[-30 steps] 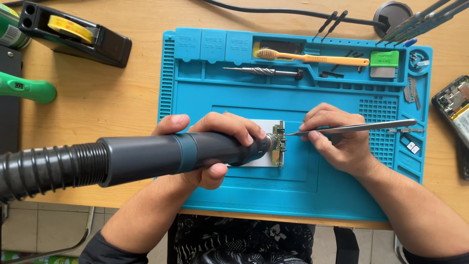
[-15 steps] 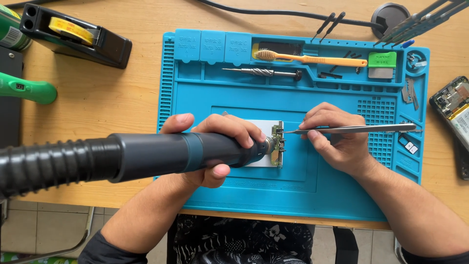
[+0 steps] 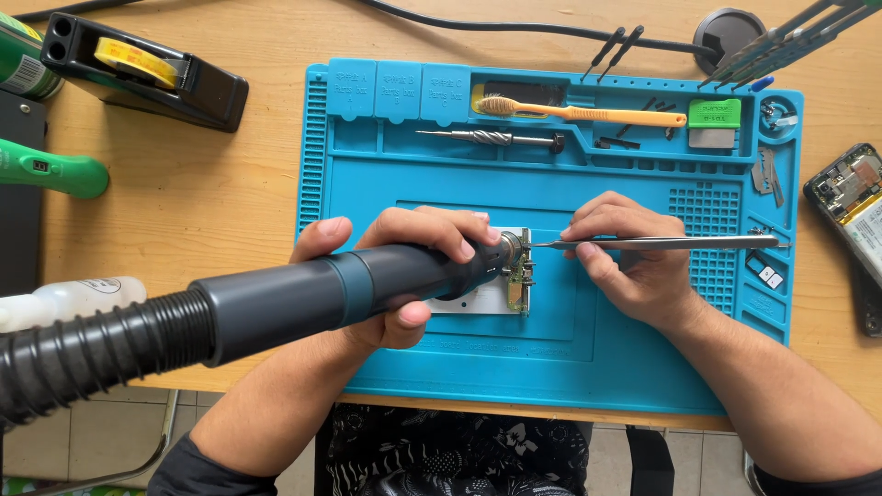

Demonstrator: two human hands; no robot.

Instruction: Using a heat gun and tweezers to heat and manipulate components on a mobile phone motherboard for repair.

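Note:
My left hand (image 3: pixel 404 266) grips a dark grey hot-air wand (image 3: pixel 349 289) with a ribbed black hose running off to the lower left. Its metal nozzle points at a small green circuit board (image 3: pixel 521 272) clamped on a silver holder (image 3: pixel 469 301) in the middle of the blue work mat (image 3: pixel 386 184). My right hand (image 3: pixel 629 266) pinches long silver tweezers (image 3: pixel 661 243), and their tip touches the top of the board just right of the nozzle.
In the mat's upper trays lie an orange toothbrush (image 3: pixel 588 113), a metal bit tool (image 3: pixel 487 138) and a green block (image 3: pixel 715 113). A black tape dispenser (image 3: pixel 138 69) and a green handle (image 3: pixel 55 170) sit left. An opened phone (image 3: pixel 850 197) lies at right.
The wand nozzle and tweezers stay at the board; both hands have shifted only very slightly.

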